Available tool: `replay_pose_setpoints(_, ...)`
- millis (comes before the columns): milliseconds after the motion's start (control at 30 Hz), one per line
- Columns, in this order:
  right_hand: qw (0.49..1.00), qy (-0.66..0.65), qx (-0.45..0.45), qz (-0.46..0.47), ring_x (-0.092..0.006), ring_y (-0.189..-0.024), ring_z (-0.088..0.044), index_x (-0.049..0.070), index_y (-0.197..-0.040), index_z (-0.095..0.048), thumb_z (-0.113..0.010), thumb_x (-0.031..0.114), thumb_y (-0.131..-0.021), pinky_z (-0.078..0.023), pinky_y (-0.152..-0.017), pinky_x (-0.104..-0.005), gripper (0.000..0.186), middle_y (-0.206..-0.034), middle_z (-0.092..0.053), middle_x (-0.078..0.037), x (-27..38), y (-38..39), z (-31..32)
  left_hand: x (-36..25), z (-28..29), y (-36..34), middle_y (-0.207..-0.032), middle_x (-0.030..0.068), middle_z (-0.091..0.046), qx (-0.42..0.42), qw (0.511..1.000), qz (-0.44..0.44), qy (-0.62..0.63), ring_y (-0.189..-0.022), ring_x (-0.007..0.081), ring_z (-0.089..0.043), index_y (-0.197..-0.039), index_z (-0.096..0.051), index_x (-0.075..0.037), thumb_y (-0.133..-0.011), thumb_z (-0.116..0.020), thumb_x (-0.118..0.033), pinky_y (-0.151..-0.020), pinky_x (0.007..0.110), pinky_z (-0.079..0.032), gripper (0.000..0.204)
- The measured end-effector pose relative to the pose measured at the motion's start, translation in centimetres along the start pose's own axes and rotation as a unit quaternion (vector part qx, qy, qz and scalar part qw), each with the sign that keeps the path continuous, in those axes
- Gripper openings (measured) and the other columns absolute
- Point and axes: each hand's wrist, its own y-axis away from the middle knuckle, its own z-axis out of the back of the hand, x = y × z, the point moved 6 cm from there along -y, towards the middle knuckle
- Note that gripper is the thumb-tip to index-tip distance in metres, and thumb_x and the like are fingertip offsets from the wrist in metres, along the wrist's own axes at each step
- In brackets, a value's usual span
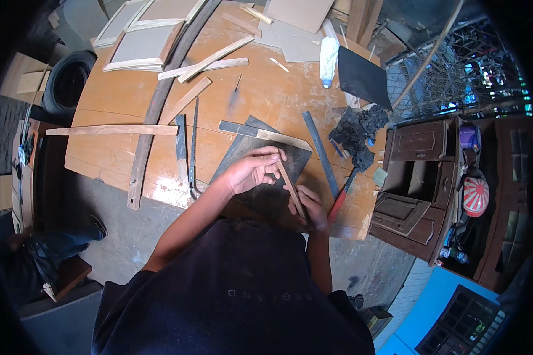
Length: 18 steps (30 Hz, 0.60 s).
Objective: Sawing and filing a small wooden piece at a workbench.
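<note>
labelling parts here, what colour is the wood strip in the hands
The wood strip is brown, best seen in the head view.

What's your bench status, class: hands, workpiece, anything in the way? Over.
Left hand holding thin wooden strip by far end, right hand by near end. Strip slanted over dark board. Possible obstruction: two-tone wood piece across that board, beyond hands.

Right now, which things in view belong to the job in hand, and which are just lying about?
Seemingly in use:
thin wooden strip, between the left hand and right hand
dark board, beneath the hands

Seemingly just lying about:
tyre, beside the table
framed panels, at the table's far left
loose pale sticks
crumpled black pile
</note>
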Motion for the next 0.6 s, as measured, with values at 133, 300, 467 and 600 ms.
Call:
replay_pose_setpoints(133, 1.0, 0.015, -0.005, 0.004, -0.0093, -0.049, -0.048, 0.001, -0.137, -0.051, -0.042, 0.025, -0.105, -0.039, -0.046, -0.0226, 0.041, -0.076, -0.063, -0.008, 0.7, -0.7, -0.7, -0.5, 0.9, -0.1, -0.088, 0.0018, -0.066, 0.002, 1.0, -0.001, 0.015, -0.081, 0.0104, -0.066, -0.109, -0.058, -0.009, -0.103, -0.055, -0.027, -0.069, 0.025, -0.051, 0.02)
replay_pose_setpoints(300, 0.995, 0.1, 0.023, -0.017, -0.0098, -0.057, -0.053, -0.002, -0.143, -0.045, -0.037, 0.026, -0.106, -0.043, -0.053, -0.0218, 0.047, -0.082, -0.063, -0.009, 1.8, -1.7, -2.4, 0.0, 2.0, -0.4, -0.089, 0.0005, -0.065, 0.0, 1.0, 0.008, 0.017, -0.082, 0.0099, -0.065, -0.109, -0.058, -0.01, -0.104, -0.052, -0.033, -0.068, 0.025, -0.05, 0.024)
replay_pose_setpoints(467, 0.99, 0.137, 0.001, 0.025, -0.0096, -0.059, -0.054, 0.005, -0.148, -0.042, -0.044, 0.022, -0.105, -0.044, -0.055, -0.0228, 0.046, -0.084, -0.063, -0.007, 1.4, -2.9, -2.7, 0.5, 2.9, -0.4, -0.09, 0.0012, -0.066, -0.054, 0.998, 0.028, -0.025, -0.08, 0.0106, -0.064, -0.116, -0.061, -0.01, -0.105, -0.049, -0.035, -0.069, 0.025, -0.05, 0.03)
replay_pose_setpoints(600, 0.942, 0.292, -0.154, 0.057, -0.0175, -0.063, -0.061, 0.013, -0.145, -0.051, -0.057, 0.018, -0.1, -0.05, -0.059, -0.0314, 0.045, -0.087, -0.066, -0.011, -0.2, -3.3, 0.7, 1.5, 8.5, 0.4, -0.115, 0.0072, -0.068, -0.28, 0.857, -0.036, -0.43, -0.104, 0.0195, -0.065, -0.138, -0.056, -0.01, -0.102, -0.051, -0.035, -0.091, 0.034, -0.051, 0.044)
